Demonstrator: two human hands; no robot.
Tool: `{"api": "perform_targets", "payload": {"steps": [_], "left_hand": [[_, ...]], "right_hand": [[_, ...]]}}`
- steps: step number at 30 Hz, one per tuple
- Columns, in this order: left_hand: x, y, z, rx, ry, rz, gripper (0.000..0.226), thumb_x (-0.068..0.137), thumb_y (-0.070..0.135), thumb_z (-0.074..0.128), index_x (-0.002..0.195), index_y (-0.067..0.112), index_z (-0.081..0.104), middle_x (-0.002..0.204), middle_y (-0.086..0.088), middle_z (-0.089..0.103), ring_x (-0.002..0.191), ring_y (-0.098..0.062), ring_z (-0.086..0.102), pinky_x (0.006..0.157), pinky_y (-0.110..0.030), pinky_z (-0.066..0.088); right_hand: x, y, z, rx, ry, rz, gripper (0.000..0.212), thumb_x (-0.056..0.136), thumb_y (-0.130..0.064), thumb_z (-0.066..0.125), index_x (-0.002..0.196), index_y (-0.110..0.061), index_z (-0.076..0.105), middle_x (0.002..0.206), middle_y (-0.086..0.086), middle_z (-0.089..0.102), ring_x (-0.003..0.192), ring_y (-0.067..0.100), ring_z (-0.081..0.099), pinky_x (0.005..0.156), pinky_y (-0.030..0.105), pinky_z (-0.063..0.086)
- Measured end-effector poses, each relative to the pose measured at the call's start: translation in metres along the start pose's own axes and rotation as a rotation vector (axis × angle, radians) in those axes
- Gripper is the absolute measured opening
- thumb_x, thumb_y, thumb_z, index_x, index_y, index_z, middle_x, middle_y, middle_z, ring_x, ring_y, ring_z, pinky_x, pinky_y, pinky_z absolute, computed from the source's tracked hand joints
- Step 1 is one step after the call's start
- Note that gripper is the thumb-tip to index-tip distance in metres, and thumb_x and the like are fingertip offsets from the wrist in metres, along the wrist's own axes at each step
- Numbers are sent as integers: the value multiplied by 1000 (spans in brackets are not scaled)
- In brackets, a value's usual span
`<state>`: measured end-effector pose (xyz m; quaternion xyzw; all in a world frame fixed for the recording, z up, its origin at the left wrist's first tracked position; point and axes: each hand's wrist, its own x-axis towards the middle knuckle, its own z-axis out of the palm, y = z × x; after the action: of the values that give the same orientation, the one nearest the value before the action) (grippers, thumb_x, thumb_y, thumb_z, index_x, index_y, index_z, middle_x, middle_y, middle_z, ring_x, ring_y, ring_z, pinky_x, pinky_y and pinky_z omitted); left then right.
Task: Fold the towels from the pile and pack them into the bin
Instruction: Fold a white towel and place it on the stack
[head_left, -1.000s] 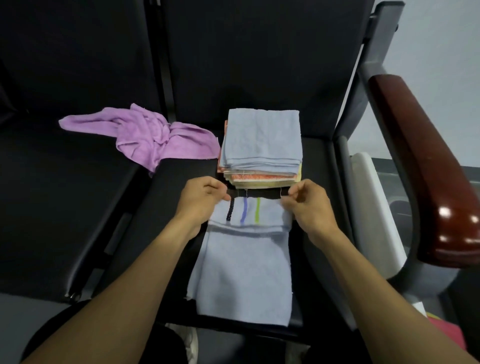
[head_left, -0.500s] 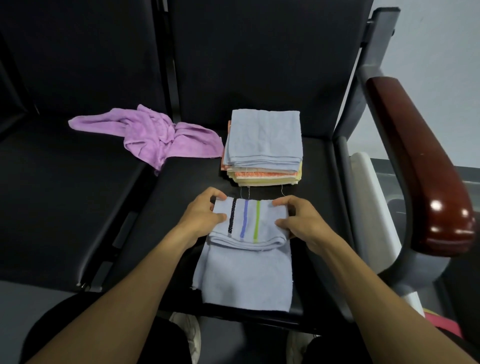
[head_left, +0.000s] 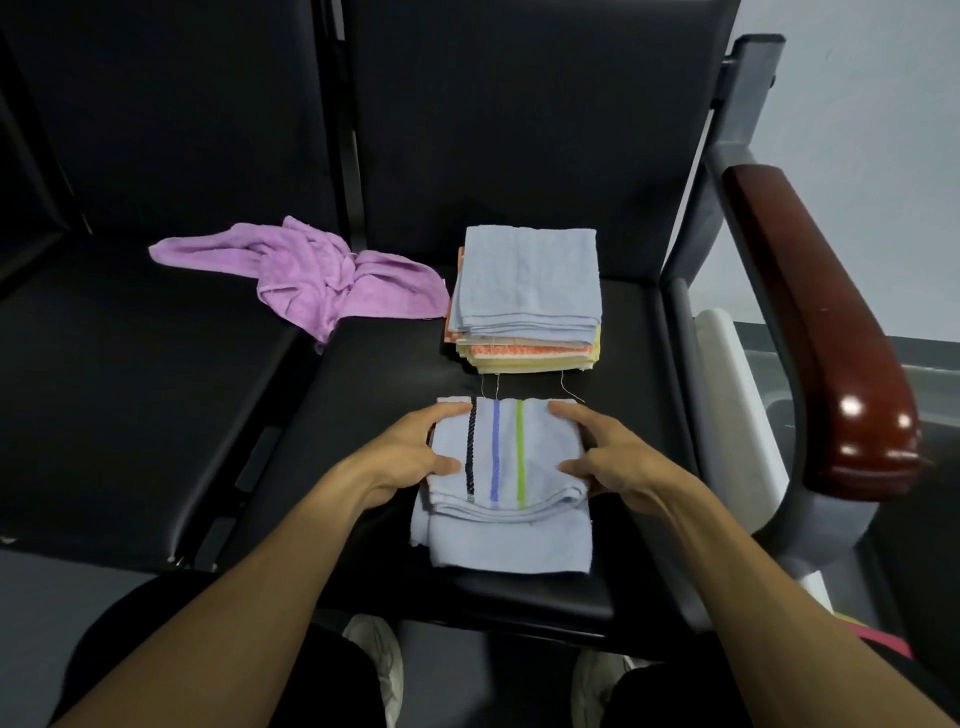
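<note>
A light blue towel (head_left: 506, 540) with black, blue and green stripes lies partly folded on the black seat (head_left: 374, 374) in front of me. My left hand (head_left: 415, 457) holds its left edge, thumb on top. My right hand (head_left: 608, 457) holds the right edge the same way. Behind it stands a stack of folded towels (head_left: 527, 296), light blue on top, orange and yellow below. A crumpled purple towel (head_left: 311, 275) lies to the left, across the gap between two seats. No bin is clearly in view.
A dark red armrest (head_left: 821, 322) on a grey frame rises at the right. A white object (head_left: 737, 395) sits beyond the seat's right edge. A second black seat (head_left: 130, 395) lies to the left. My shoes (head_left: 379, 654) show below the seat front.
Both hands brought the striped far end of the towel toward me and laid it over the near part. The fingers went from pinching the corners to holding the folded sides.
</note>
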<state>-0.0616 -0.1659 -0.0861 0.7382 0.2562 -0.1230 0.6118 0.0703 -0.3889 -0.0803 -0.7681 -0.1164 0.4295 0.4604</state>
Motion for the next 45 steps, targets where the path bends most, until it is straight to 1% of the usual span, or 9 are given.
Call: {"api": "perform_targets", "payload": {"steps": [9, 13, 17, 21, 24, 26, 30, 40, 45], "left_hand": [[-8, -8, 0, 57, -37, -42, 87, 87, -11, 67, 153, 37, 37, 139, 5, 58, 121, -13, 60, 106, -32, 49], [-9, -10, 1, 211, -43, -25, 89, 84, -4, 74, 153, 39, 37, 142, 7, 54, 124, -14, 56, 109, -36, 47], [-14, 0, 7, 730, 296, 74, 58, 88, 32, 74, 141, 34, 50, 134, 4, 42, 119, -22, 55, 100, -37, 48], [-7, 4, 30, 907, 530, 356, 38, 100, 33, 56, 137, 25, 55, 140, 2, 39, 126, -21, 41, 104, -34, 39], [5, -5, 51, 988, 361, 326, 55, 107, 33, 37, 159, 17, 23, 168, -8, 9, 155, -27, 3, 125, -40, 10], [11, -18, 54, 1090, 222, 202, 64, 109, 39, 23, 160, 14, -7, 167, -7, -19, 153, -25, -21, 126, -46, -6], [18, -28, 49, 1108, 115, 96, 71, 106, 51, 12, 155, 13, -24, 161, -3, -35, 149, -20, -31, 123, -50, -14], [22, -23, 45, 1057, 110, 75, 74, 106, 54, 15, 157, 12, -19, 165, -2, -27, 151, -17, -25, 123, -52, -13], [34, -10, 26, 945, 426, 203, 48, 108, 31, 39, 154, 21, 32, 150, -1, 38, 133, -24, 34, 110, -40, 30]], "right_hand": [[-14, 9, 7, -201, -65, -23, 90, 88, 7, 64, 156, -37, 25, 145, 5, 38, 113, 25, 58, 71, 28, 59], [-17, 10, 9, -454, -34, -94, 93, 84, 0, 72, 157, -30, 23, 149, 3, 34, 126, 24, 48, 99, 36, 52], [-17, 5, 9, -635, 238, -135, 68, 84, -30, 76, 144, -28, 43, 131, 3, 34, 109, 29, 57, 95, 43, 52], [-12, -1, 35, -938, 518, -423, 39, 98, -40, 57, 132, -21, 53, 132, 5, 37, 119, 26, 43, 96, 41, 44], [-1, 8, 65, -1015, 304, -437, 55, 106, -46, 30, 155, -23, 26, 165, 9, 9, 153, 28, 4, 121, 57, 14], [5, 22, 71, -1108, 202, -336, 68, 102, -57, 10, 160, -25, -3, 166, 1, -19, 151, 23, -23, 121, 61, -6], [12, 32, 58, -1162, 183, -217, 95, 77, -79, -19, 156, -24, -20, 161, -4, -33, 146, 14, -34, 117, 64, -14], [21, 29, 52, -1179, 271, -130, 95, 85, -79, -11, 156, -16, -21, 162, 8, -29, 150, 27, -26, 117, 63, -9], [24, 13, 39, -1046, 413, -337, 49, 105, -39, 31, 150, -19, 32, 144, 5, 36, 136, 28, 33, 115, 51, 25]]}}
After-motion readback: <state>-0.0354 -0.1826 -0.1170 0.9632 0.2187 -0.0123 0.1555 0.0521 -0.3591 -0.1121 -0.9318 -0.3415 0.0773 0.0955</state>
